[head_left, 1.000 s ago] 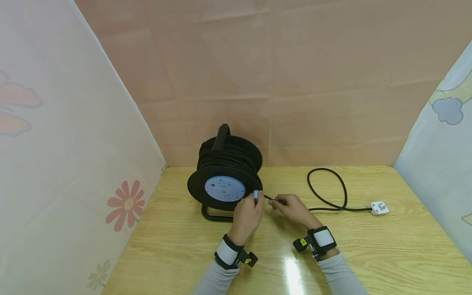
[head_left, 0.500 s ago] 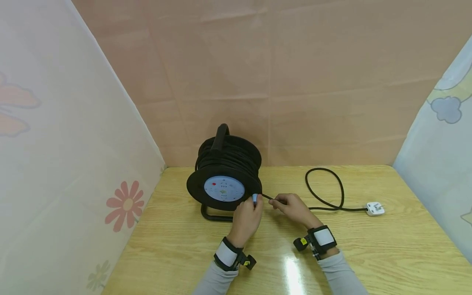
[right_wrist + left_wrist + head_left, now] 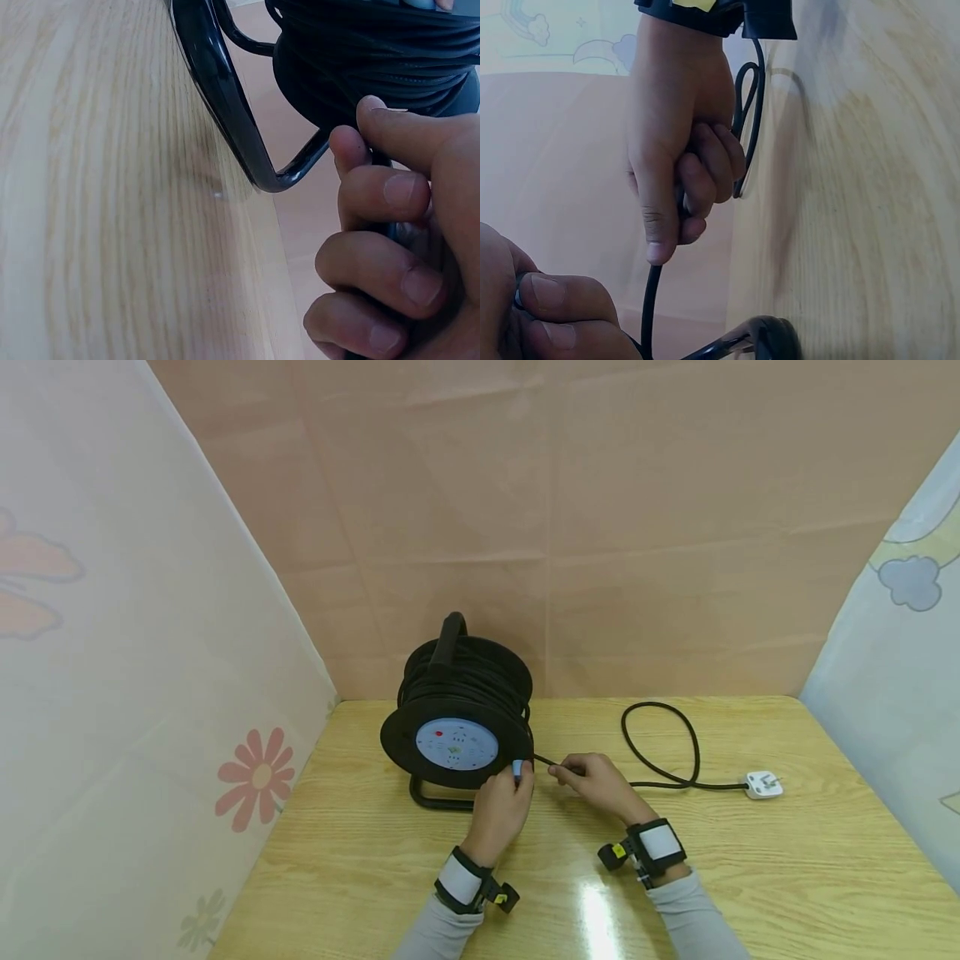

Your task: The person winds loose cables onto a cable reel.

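A black cable reel [image 3: 401,727] stands on its tubular frame, with a pale blue socket panel [image 3: 457,745] on its front disc. My left hand [image 3: 498,810] curls its fingers round the small blue knob [image 3: 517,768] near the disc's lower right edge. Just right of the reel, my right hand [image 3: 600,787] grips the black cable [image 3: 542,760] between thumb and fingers. In the right wrist view its fingers [image 3: 375,270] wrap the cable below the wound coils [image 3: 375,52]. Cable also runs out behind that hand to a white plug [image 3: 763,785] lying on the table.
A loop of cable [image 3: 695,743] lies on the wooden table [image 3: 360,860] at the right. The reel's carry handle [image 3: 448,642] sticks up on top. A tan sheet [image 3: 637,527] hangs behind, with patterned sheets at both sides.
The socket panel has turned slightly clockwise, and my left hand has moved a little down with the knob. The plug and cable loop shifted slightly left at first. My right hand has hardly moved.
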Demonstrator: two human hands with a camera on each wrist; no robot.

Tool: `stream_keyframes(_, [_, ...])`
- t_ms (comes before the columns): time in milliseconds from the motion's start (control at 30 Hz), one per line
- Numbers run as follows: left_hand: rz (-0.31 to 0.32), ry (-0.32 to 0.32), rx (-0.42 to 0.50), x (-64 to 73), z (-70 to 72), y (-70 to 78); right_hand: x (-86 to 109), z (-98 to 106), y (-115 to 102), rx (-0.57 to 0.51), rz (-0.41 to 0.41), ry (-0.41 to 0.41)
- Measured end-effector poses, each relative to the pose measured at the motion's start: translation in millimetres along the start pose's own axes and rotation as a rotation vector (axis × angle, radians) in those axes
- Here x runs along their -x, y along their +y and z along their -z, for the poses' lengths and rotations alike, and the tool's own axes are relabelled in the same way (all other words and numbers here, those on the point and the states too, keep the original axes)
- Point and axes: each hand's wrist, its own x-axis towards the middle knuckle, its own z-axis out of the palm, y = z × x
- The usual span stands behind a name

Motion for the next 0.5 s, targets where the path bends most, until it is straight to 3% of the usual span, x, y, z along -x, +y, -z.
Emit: stream_keyframes(500, [0.054,-0.01,0.016,3.8,-3.2,-6.1,-2.2,-0.7,6.0,0.03,-0.013,0.003])
